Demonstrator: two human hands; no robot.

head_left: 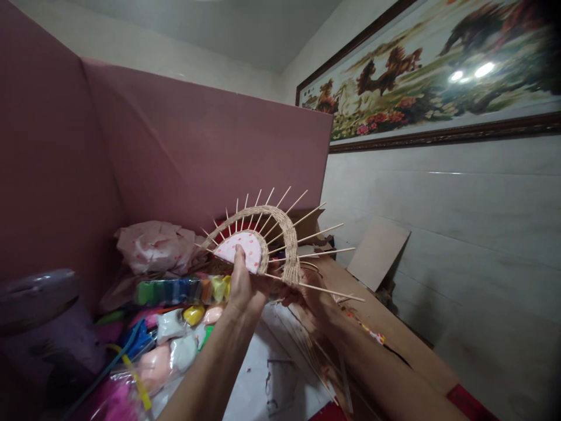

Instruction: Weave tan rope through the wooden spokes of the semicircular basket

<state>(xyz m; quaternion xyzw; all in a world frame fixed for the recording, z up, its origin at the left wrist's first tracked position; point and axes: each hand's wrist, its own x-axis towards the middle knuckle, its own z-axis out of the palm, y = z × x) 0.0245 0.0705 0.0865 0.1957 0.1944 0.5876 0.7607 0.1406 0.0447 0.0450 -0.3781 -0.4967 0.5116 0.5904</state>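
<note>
A half-round woven fan frame (287,234) is held up in front of me. Thin wooden sticks radiate from its half-disc centre (239,250), which is white with pinkish-red spots, and an arch of twisted tan cord is woven across them. My left hand (245,286) grips the half-disc, thumb on its face and the other fingers behind. At the lower right end of the cord arch is my right hand (302,295), its fingers bent close to the cord and the lowest stick. What those fingers pinch is too dark and small to make out.
Packets of coloured clay (175,345) and a strip of coloured blocks (175,290) lie at left, near a lilac tub (39,327). Crumpled pink wrapping (158,245) sits behind. White paper (263,362) and loose sticks are below; a cardboard sheet (379,251) leans against the right wall.
</note>
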